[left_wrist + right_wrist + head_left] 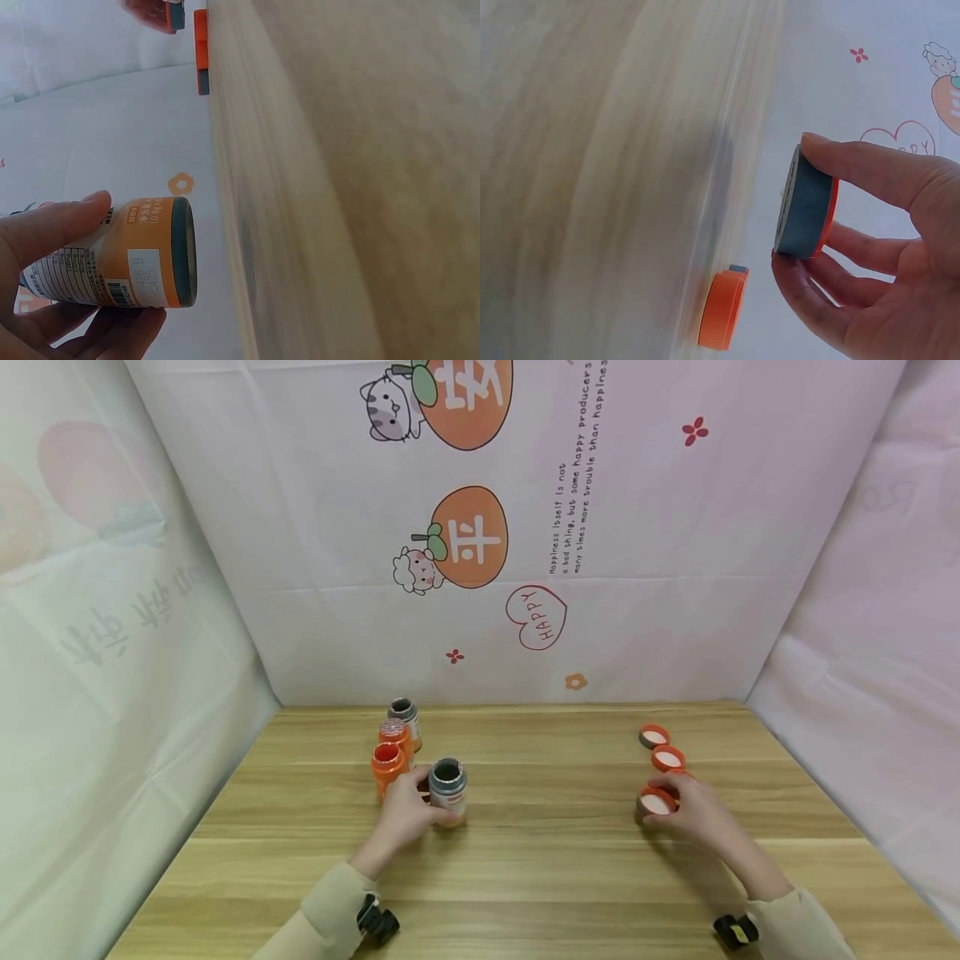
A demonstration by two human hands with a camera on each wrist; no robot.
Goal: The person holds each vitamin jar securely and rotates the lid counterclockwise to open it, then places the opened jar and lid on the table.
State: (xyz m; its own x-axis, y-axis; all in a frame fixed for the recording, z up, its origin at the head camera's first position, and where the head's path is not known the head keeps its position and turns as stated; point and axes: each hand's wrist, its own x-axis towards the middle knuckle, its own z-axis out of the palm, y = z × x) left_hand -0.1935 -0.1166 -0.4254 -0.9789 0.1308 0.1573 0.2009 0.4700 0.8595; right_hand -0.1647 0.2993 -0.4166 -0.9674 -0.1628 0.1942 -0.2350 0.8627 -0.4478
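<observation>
My left hand [406,812] grips an uncapped bottle [448,787] with a grey neck and a white-and-orange label. Thumb and fingers lie on opposite sides of it, and in the left wrist view the bottle [139,255] hangs a little above the tabletop. On the right, my right hand [699,810] pinches a grey-and-orange bottle cap [656,803] by its rim, its white inside facing up. The cap [808,206] is raised off the table in the right wrist view.
Left of the held bottle stand two orange bottles [387,766] and another grey-necked bottle [405,712] behind them. Beyond the right hand lie an orange cap [667,758] and a grey-orange cap [654,736]; another orange cap is partly hidden by that hand. White printed cloth [337,635] borders the wooden table [540,877].
</observation>
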